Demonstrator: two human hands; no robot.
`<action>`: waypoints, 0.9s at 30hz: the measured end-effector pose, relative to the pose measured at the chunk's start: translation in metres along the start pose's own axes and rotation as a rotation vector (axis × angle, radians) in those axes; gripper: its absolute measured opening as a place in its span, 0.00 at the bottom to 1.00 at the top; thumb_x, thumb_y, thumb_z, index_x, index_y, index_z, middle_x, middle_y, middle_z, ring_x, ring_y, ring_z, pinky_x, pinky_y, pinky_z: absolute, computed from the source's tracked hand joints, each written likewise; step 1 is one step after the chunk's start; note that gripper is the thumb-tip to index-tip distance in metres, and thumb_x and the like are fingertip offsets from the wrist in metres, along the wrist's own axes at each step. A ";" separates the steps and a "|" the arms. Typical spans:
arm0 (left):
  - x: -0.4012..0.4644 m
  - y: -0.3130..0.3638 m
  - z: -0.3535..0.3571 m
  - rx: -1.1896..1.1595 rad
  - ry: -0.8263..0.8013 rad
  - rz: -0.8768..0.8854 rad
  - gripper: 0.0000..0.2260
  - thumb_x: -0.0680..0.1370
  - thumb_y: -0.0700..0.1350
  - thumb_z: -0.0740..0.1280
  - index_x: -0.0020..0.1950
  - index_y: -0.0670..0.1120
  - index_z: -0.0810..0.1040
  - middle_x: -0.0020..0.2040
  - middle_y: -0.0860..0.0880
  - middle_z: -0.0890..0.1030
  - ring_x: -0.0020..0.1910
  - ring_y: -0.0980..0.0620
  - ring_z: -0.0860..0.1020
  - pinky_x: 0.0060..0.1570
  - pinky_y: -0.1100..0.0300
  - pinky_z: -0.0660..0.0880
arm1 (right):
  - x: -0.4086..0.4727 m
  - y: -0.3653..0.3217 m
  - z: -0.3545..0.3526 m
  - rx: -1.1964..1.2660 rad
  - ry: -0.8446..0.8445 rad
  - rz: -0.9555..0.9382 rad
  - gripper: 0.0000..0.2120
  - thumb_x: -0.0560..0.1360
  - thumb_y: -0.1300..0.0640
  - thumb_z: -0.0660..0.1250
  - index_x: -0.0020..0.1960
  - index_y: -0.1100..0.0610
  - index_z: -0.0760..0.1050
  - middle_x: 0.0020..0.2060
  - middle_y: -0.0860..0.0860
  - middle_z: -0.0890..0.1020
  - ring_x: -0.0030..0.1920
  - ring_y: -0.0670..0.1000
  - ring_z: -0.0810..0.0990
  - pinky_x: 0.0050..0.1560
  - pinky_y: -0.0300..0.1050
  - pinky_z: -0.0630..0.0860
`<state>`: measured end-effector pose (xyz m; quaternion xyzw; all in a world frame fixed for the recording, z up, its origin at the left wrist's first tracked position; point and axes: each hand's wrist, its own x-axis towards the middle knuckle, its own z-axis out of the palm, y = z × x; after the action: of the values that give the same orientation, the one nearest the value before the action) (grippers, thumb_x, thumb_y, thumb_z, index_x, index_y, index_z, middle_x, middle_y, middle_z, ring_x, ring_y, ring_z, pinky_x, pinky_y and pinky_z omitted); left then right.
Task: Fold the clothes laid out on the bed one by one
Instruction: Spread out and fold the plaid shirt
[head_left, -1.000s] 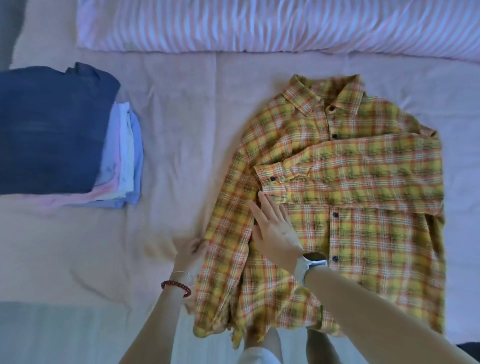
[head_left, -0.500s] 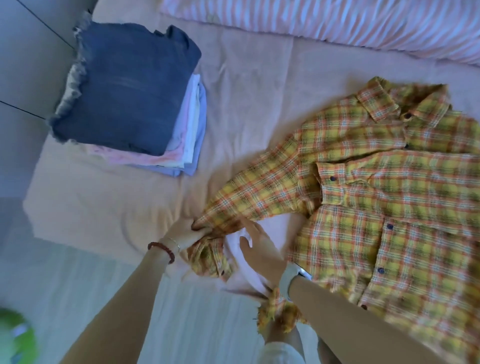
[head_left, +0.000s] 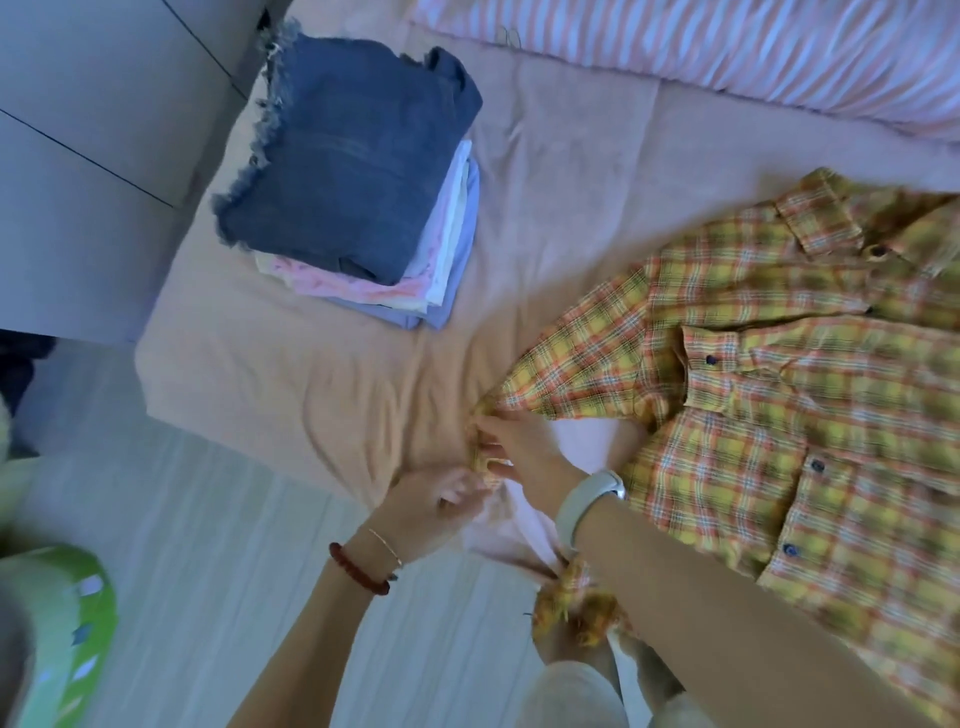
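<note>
Since a second ago the sleeve of the plaid shirt (head_left: 779, 431) has been pulled from beside the shirt's body out towards the bed's near edge, and the view has swung left. Both hands now meet at the sleeve's cuff. Fingers of the right hand (head_left: 519, 447) are curled round the cuff, pinching it; the left hand (head_left: 431, 506) sits just beside and below, its fingertips touching the same cuff, though motion blur hides whether it grips. Most of the shirt lies flat on the pink bed (head_left: 311, 374), its other sleeve folded across the chest and its hem hanging over the edge. Well apart, at the bed's far left corner, stands a stack of folded clothes (head_left: 363, 176), a dark denim piece on top. A striped pillow (head_left: 727, 47) lies along the head.
</note>
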<state>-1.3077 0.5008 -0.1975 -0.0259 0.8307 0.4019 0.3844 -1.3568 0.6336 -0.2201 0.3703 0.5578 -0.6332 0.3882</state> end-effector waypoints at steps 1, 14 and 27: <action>0.004 -0.004 0.001 0.001 0.034 -0.069 0.01 0.76 0.47 0.67 0.46 0.51 0.77 0.44 0.53 0.80 0.38 0.65 0.79 0.35 0.75 0.68 | 0.007 0.006 -0.004 -0.097 0.073 -0.012 0.10 0.74 0.64 0.62 0.35 0.56 0.72 0.32 0.53 0.76 0.31 0.50 0.72 0.33 0.40 0.69; 0.018 -0.058 0.034 0.089 0.273 -0.337 0.07 0.78 0.48 0.62 0.42 0.47 0.74 0.40 0.46 0.80 0.48 0.43 0.77 0.46 0.58 0.67 | -0.003 0.081 -0.059 -0.059 0.120 -0.003 0.10 0.78 0.66 0.55 0.51 0.57 0.73 0.37 0.50 0.79 0.36 0.48 0.76 0.39 0.38 0.73; -0.047 0.016 -0.069 -0.943 0.212 -0.255 0.14 0.72 0.53 0.65 0.44 0.44 0.83 0.42 0.45 0.83 0.39 0.49 0.82 0.35 0.60 0.78 | -0.078 0.032 0.022 -0.512 -0.180 -0.594 0.23 0.77 0.55 0.64 0.71 0.56 0.64 0.61 0.47 0.61 0.61 0.50 0.69 0.59 0.39 0.72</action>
<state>-1.3231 0.4512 -0.1297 -0.3389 0.5831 0.6788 0.2905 -1.2953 0.6159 -0.1611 0.0272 0.7441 -0.5884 0.3151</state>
